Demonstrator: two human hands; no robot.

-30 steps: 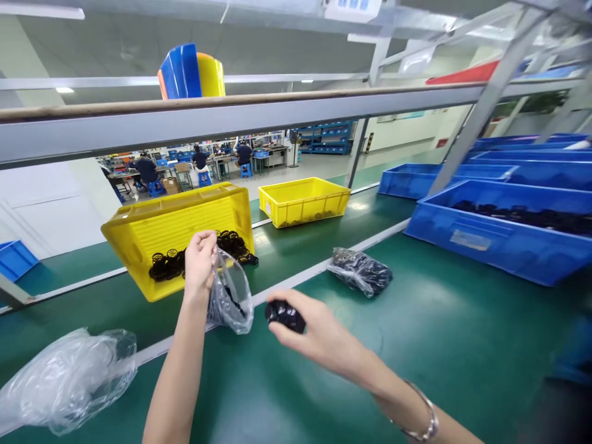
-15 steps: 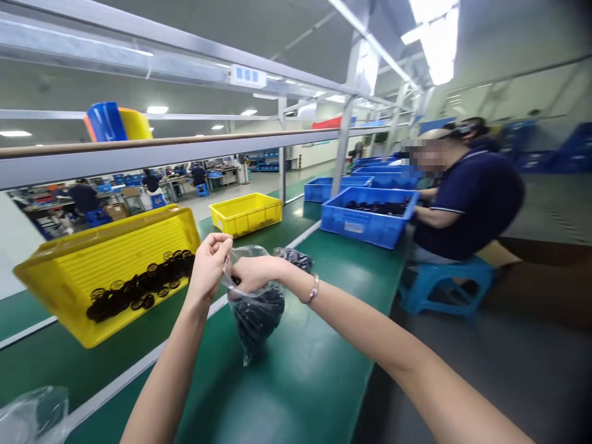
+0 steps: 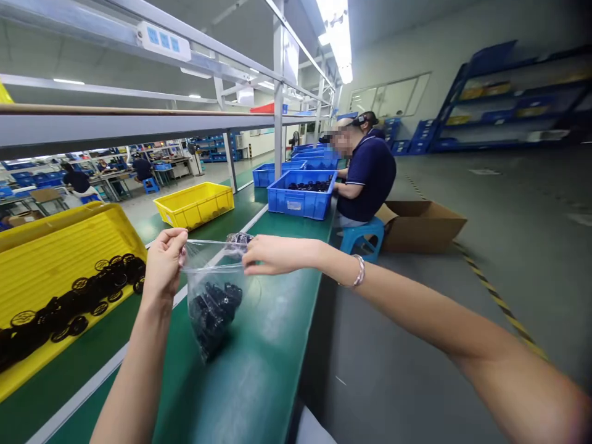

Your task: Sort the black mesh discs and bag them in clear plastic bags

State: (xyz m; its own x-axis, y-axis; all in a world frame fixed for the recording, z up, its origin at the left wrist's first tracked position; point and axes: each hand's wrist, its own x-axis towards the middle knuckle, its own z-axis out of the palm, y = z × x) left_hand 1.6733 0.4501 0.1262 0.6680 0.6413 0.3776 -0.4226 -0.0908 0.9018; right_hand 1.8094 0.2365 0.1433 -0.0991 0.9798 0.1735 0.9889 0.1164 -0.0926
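Note:
A clear plastic bag (image 3: pixel 215 302), its lower part filled with small black parts, hangs just above the green bench (image 3: pixel 259 345). My left hand (image 3: pixel 164 262) pinches the left corner of the bag's mouth between thumb and fingers. At the right corner, my right hand (image 3: pixel 268 254) grips the plastic edge, and the mouth is stretched straight between both hands. To the left, a tilted yellow bin (image 3: pixel 92 231) holds round black parts (image 3: pixel 87 299) heaped along its lower side. Behind the bag lies another filled clear bag (image 3: pixel 239 239), partly covered by my right hand.
A second yellow bin (image 3: pixel 194 206) and a blue bin (image 3: pixel 300 203) with black parts stand farther along the bench. A co-worker (image 3: pixel 370 176) sits on a blue stool (image 3: pixel 363 237) at the right. Beyond is a cardboard box (image 3: pixel 420 228). A metal shelf rail (image 3: pixel 139 126) crosses above.
My right hand has come out of the bag's mouth and now holds its right edge. The mouth is pulled out flat. The view has swung to the right.

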